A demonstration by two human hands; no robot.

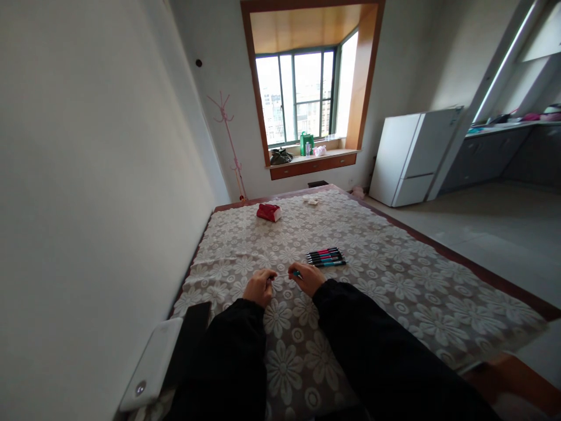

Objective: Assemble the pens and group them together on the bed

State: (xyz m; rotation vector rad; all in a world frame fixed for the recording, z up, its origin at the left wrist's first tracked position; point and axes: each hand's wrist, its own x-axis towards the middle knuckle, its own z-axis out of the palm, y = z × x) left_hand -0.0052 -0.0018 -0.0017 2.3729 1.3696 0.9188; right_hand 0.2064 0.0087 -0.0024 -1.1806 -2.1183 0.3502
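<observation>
White lace cloth patterned with daisies (372, 292) covers the table in our head view, and no brand, label or writing on anything is large enough for us to read. Our left hand (259, 287) and right hand (308, 278) meet near the table's middle, both sleeves black, forearms stretched forward and converging. Between them we hold a slim pen with a teal end (294, 273): the right fingers (302, 272) are curled and pinched on the teal part, the left fingers (267, 277) are bunched around the other, paler end. Just beyond the right hand, a row of pink, teal and black pens (326, 256) lies side by side on the cloth, apart from our hands. Farther off sits a small red packet (269, 212). By the left sleeve, at the wall, a white slab-shaped device (151, 362) lies beside a black flat object (190, 333).
</observation>
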